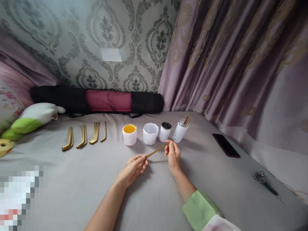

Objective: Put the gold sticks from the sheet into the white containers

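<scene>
Head view: left hand point(135, 166) and right hand point(174, 154) pinch one golden strip point(157, 150); looks mid-handling, next move needs steady grip.

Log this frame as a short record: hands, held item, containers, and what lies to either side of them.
Left hand: gripping the near end of a thin stick
Right hand: pinching the stick near its far end
Held item: thin stick, brownish gold, slanting between the hands
Containers: white cup with orange contents, whitish tub, dark-topped can, jar holding sticks
Left of containers: bent golden strips in separate groups, soft toy
Right of containers: phone, pointed tool
Surface: grey cloth
</scene>
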Demonstrator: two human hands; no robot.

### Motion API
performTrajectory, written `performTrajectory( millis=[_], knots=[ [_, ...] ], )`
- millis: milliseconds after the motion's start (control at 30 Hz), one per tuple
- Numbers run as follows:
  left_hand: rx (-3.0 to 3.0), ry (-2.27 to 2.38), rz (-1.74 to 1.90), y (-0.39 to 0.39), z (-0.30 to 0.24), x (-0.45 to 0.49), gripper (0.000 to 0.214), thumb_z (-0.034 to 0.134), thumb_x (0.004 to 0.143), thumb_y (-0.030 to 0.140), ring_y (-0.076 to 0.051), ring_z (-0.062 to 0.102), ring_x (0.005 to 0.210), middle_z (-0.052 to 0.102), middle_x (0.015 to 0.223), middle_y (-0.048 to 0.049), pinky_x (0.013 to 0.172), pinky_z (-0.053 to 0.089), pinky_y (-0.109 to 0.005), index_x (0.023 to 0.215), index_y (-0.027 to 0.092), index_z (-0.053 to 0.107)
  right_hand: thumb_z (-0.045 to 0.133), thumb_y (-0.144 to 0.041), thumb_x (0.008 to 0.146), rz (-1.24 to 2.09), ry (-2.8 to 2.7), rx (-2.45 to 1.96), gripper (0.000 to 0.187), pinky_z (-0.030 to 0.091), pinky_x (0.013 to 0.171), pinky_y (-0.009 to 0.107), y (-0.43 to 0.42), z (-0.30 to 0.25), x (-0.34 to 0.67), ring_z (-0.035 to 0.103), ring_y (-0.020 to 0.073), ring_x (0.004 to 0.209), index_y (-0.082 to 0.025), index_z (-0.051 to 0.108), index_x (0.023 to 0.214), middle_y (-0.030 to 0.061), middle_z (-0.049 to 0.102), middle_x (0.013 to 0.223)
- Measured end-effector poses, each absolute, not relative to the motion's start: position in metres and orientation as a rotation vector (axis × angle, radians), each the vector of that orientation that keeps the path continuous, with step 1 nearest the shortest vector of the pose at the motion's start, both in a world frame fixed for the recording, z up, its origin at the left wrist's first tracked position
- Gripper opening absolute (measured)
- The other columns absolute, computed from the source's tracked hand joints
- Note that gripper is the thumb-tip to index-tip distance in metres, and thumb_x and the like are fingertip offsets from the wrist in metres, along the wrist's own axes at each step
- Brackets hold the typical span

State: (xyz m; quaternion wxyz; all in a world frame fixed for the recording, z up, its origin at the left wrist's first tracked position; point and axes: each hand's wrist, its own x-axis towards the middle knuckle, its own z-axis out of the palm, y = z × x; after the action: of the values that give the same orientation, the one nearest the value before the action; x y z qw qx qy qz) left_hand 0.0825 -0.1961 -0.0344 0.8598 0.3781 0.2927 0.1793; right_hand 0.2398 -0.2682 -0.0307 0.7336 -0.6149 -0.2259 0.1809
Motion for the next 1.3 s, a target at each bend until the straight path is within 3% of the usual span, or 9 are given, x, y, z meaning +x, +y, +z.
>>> performTrajectory(
  millis=[1300],
  knots=[
    [0.684,0.596,0.429,-0.191,-0.036,0.080,0.020,0.062,0.072,0.025,-0.005,0.049,0.051,0.057,0.068,-0.0037,0.043,0.038,-0.014,0.085,0.011,0.057,0.050,-0.048,0.075,0.342,-0.488,-1.276,0.033,0.033,0.039,0.018,-0.272,-0.015,0.257,0.039,0.0046,0.043,-0.016,0.055,0.082,-0.0028,0.048,0.060]
  ],
)
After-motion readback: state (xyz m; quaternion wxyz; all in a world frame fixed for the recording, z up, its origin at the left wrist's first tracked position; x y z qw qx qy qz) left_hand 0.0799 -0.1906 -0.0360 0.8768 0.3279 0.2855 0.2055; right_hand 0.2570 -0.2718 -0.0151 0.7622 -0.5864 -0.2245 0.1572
